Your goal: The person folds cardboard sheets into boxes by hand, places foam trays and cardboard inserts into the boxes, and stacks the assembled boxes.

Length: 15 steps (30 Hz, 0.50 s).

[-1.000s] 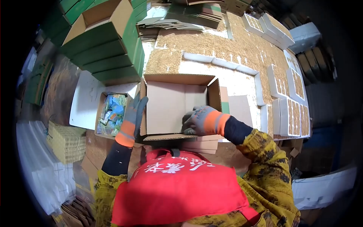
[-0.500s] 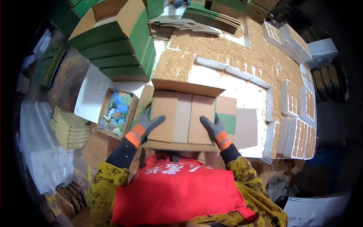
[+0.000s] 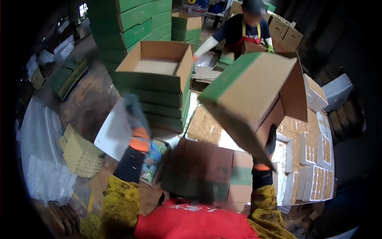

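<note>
- Steadily support the tilted carton beyond the right fingers gripping it
- Left fingers blurred, can't tell whether closed
- Avoid green boxes beside these

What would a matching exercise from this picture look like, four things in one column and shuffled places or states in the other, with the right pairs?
Things
1. Tilted brown-and-green cardboard box
2. Left hand in a grey-and-orange glove
3. Red cloth apron with white lettering
4. Brown-filled white rectangular trays

Places or states
A. Bottom middle of the view
B. Right side of the view
C. Held up by the orange-cuffed right hand
D. Blurred, beside a flat white panel

Right pairs
1-C, 2-D, 3-A, 4-B
</note>
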Each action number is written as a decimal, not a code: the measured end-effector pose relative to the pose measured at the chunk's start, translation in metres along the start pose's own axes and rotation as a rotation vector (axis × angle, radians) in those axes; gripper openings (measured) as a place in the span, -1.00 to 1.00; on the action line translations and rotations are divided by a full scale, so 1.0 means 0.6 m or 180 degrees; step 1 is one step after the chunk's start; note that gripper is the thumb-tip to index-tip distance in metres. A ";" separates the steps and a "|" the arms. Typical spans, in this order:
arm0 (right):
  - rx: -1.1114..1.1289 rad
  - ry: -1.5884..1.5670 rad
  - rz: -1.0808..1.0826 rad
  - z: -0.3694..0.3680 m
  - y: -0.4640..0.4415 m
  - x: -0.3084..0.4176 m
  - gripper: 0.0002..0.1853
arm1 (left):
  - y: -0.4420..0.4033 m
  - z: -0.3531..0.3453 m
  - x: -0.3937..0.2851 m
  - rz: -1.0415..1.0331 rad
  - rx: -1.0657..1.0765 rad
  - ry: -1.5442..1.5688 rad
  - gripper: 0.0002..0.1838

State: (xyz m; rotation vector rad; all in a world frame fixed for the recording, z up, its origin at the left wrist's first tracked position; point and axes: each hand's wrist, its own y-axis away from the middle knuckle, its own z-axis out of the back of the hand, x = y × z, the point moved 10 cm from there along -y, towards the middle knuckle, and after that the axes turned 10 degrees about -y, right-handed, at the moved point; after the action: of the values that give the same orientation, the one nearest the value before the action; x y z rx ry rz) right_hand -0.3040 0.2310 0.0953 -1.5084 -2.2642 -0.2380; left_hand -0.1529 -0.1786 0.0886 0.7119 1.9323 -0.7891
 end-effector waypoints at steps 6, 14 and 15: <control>0.0597 -0.0434 -0.0776 -0.138 -0.205 -0.127 -0.47 | -0.239 0.295 0.013 -0.0396 -0.0731 -0.0257 -0.63; 0.0359 0.1192 -0.0257 -0.254 -0.329 -0.378 -0.45 | -0.241 0.336 0.071 -0.0193 -0.0784 -0.1060 -0.49; 0.0120 0.1106 -0.0512 -0.223 -0.352 -0.424 -0.43 | -0.245 0.339 0.065 -0.0332 -0.0752 -0.1383 -0.50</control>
State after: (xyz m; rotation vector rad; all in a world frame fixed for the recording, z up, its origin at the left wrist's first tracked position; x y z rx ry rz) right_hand -0.3802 -0.1158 0.1258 -1.1625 -2.0949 -0.4632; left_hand -0.1719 -0.4190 0.0102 0.2692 1.6363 -0.6962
